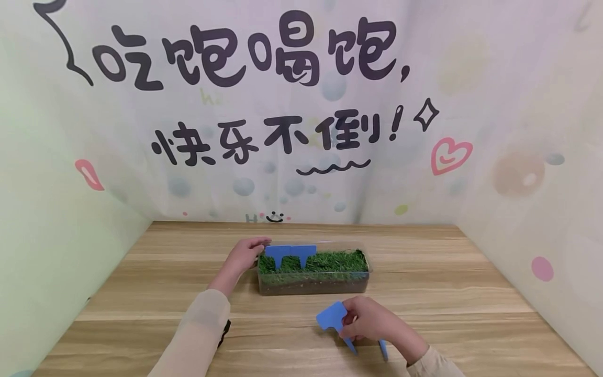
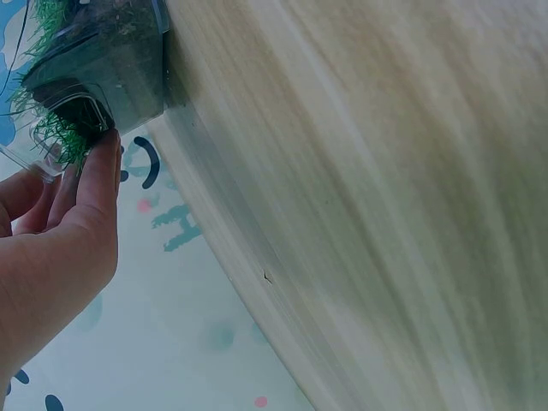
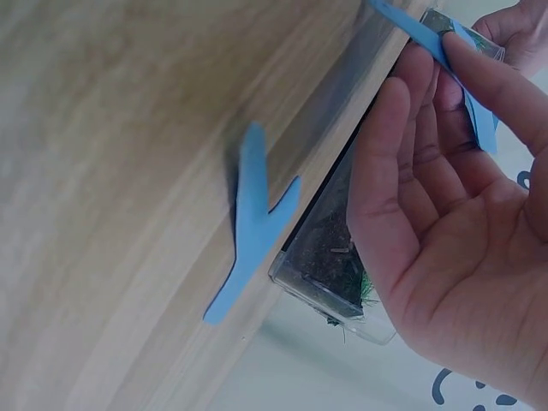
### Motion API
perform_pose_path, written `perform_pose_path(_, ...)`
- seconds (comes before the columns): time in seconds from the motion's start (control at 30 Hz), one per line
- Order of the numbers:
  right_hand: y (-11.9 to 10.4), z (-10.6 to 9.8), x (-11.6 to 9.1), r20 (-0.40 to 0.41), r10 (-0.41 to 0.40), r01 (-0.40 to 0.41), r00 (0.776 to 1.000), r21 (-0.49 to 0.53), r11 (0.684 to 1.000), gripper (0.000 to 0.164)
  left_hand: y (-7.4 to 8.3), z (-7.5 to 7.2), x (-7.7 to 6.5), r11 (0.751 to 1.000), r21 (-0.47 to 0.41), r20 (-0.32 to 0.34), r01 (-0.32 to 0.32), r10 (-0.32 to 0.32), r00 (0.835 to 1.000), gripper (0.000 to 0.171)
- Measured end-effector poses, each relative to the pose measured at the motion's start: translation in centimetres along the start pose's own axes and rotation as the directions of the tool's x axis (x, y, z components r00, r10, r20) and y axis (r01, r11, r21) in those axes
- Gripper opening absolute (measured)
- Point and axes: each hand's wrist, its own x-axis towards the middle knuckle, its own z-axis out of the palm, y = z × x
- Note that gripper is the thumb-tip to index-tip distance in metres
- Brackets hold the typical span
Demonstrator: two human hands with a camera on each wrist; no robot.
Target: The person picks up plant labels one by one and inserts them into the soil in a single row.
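Observation:
A long clear plastic box [image 1: 313, 287] of dark soil topped with green grass [image 1: 336, 260] stands on the table. Two blue T-shaped plant labels, a left one [image 1: 278, 251] and a right one [image 1: 305, 251], stick up side by side in its left half. My left hand [image 1: 241, 256] holds the box's left end, fingers against the end wall in the left wrist view. In front of the box, my right hand [image 1: 372, 320] pinches another blue plant label [image 1: 331, 315] between thumb and fingers, its stem slanting down. One more blue plant label [image 3: 251, 231] lies on the table beneath that hand, partly hidden in the head view.
The wood-grain table [image 1: 155, 293] meets a printed backdrop [image 1: 292, 199] behind the box, with pale side walls left and right. Something small and black [image 1: 224, 333] shows beside the left sleeve.

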Motion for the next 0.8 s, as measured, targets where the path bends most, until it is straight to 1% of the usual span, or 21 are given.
perform_pose_path(0.2,0.05,-0.07,0.05,0.002,0.007,-0.007,1.0,0.024,1.0,0.013,0.14,0.0,-0.11,1.0,-0.003,0.004,0.002,-0.002,1.0,0.038)
perform_pose_path(0.47,0.23,-0.21,0.01,-0.021,-0.002,0.002,1.0,-0.001,1.0,0.014,-0.02,0.0,-0.18,1.0,-0.011,0.005,0.022,-0.022,1.0,0.039)
perform_pose_path(0.8,0.3,-0.54,0.03,-0.036,0.007,-0.007,0.999,0.004,1.0,0.016,-0.09,0.08,0.02,1.0,-0.009,0.001,0.011,-0.011,1.0,0.039)
